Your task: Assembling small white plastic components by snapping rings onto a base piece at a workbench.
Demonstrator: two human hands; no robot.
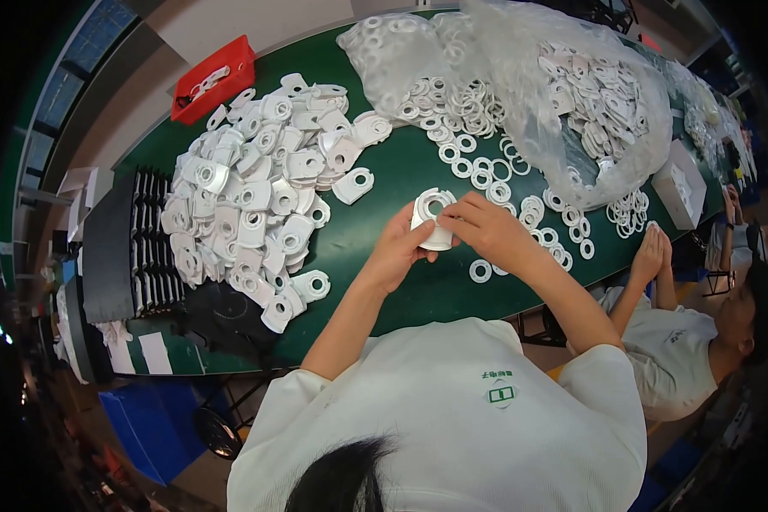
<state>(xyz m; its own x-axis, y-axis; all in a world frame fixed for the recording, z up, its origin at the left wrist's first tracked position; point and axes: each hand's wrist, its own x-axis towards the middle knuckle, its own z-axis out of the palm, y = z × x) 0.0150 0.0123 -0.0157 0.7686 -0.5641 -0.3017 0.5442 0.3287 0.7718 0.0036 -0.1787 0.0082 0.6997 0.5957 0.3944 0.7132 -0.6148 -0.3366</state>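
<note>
Over the middle of the green table I hold a white plastic plate with a round hole. My left hand grips it from the left and below, with the thumb on its face. The bent fingers of my right hand pinch at its right edge, beside the hole; they hide that part, so I cannot tell whether a separate ring sits there. To the left lies a large heap of similar white plates. Loose white rings are scattered right of my hands.
A large clear plastic bag of white parts spreads across the far right. A red bin stands far left, and a black slotted rack at the left. A white box stands near a co-worker's hands at the right.
</note>
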